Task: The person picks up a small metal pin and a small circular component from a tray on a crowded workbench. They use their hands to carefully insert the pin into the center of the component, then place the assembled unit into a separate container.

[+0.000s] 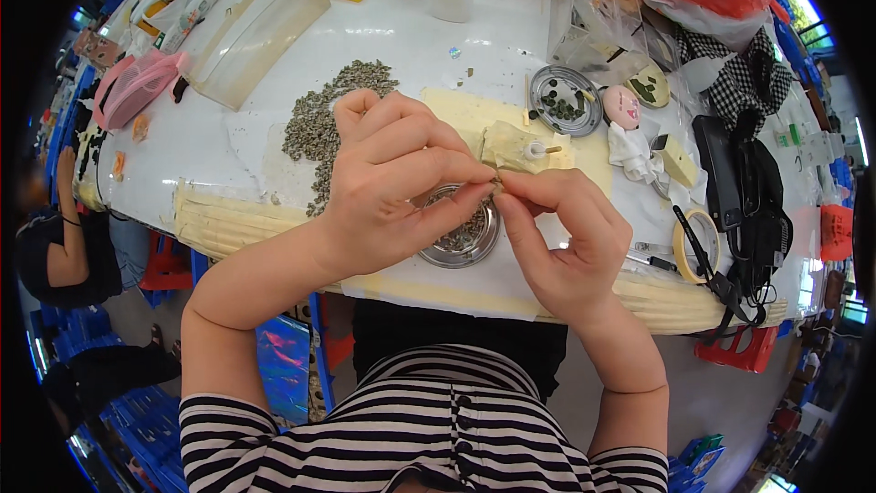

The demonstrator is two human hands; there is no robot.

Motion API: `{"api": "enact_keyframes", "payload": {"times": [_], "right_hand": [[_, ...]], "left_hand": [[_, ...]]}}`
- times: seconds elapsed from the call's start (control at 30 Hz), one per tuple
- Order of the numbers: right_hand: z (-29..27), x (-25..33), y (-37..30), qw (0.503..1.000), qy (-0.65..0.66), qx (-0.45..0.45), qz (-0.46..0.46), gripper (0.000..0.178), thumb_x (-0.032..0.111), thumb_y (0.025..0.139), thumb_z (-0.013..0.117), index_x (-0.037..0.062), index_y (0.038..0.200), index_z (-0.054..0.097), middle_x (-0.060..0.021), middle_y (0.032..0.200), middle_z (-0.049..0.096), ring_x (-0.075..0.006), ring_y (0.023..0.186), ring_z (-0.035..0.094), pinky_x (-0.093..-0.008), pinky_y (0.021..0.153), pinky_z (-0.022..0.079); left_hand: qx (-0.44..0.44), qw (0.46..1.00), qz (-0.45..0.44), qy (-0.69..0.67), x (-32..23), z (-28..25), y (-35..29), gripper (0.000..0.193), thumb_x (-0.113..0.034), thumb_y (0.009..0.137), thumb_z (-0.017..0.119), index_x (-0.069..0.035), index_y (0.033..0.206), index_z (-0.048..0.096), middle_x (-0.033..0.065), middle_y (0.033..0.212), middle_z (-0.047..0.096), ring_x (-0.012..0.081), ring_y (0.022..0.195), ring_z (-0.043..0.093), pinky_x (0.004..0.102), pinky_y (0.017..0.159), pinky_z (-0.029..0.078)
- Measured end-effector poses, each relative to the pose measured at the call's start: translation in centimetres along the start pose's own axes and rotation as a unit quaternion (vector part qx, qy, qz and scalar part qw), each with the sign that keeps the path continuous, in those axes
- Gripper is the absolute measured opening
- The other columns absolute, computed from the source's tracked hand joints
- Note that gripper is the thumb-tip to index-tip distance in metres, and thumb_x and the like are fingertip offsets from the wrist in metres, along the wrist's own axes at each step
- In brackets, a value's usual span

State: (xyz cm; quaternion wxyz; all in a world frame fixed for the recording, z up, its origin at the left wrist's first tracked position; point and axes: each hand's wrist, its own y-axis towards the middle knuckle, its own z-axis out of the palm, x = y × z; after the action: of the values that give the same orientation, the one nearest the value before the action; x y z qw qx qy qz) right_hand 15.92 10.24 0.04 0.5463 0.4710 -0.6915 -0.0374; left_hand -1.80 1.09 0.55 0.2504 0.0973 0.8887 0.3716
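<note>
Both your hands meet over the round metal dish (459,262), fingertips pinching a tiny piece (496,186).
To work it well, keep the pinch light and low over the dish, so that a slip would likely land inside; steady with one hand and let the other make the small moves. Your left hand (391,184) pinches with thumb and forefinger, its other fingers bent and spread; your right hand (577,242) narrows to a matching pinch, forearms angling inward from both near sides. The loose pile (342,96) lies far left of the dish.
</note>
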Motion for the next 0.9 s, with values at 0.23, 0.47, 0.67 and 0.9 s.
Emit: {"api": "enact_keyframes", "payload": {"times": [0.23,0.47,0.67,0.9], "right_hand": [[0.0,-0.7,0.1,0.997,-0.028,-0.009,-0.073,0.027,-0.004,0.078,0.075,0.0019,0.104,0.074,-0.0094,0.086,0.070,-0.0179,0.071,0.066,-0.0270,0.061,0.052],[-0.8,-0.2,0.1,0.959,0.221,0.063,0.164,0.023,0.001,0.087,0.070,0.0009,0.109,0.073,-0.0083,0.091,0.072,-0.0107,0.080,0.066,-0.0230,0.069,0.053],[-1.3,0.0,0.4,0.879,0.372,0.086,0.287,0.020,0.005,0.093,0.067,-0.0032,0.110,0.070,-0.0062,0.093,0.070,-0.0079,0.079,0.063,-0.0224,0.072,0.052],[-1.6,-0.2,0.7,0.850,0.386,0.124,0.337,0.014,0.008,0.092,0.069,-0.0031,0.100,0.066,-0.0038,0.087,0.067,-0.0061,0.074,0.060,-0.0214,0.066,0.050]], "left_hand": [[0.009,0.999,-0.042,-0.017,0.1,0.0,0.2,0.021,-0.002,0.066,0.081,-0.011,0.082,0.071,-0.0008,0.080,0.065,0.0164,0.076,0.058,0.0320,0.079,0.036],[0.007,0.999,-0.012,-0.046,0.4,-0.3,0.2,0.024,0.001,0.068,0.080,-0.010,0.086,0.071,-0.0007,0.083,0.066,0.0164,0.077,0.058,0.0330,0.078,0.037],[0.006,0.998,0.028,-0.057,0.7,-0.4,0.2,0.024,-0.002,0.069,0.082,-0.011,0.089,0.072,-0.0006,0.085,0.067,0.0174,0.079,0.056,0.0331,0.077,0.036],[0.014,0.998,0.038,-0.051,0.2,-0.2,0.2,0.026,-0.006,0.065,0.084,-0.014,0.088,0.074,-0.0031,0.087,0.068,0.0171,0.080,0.055,0.0340,0.077,0.033]]}}
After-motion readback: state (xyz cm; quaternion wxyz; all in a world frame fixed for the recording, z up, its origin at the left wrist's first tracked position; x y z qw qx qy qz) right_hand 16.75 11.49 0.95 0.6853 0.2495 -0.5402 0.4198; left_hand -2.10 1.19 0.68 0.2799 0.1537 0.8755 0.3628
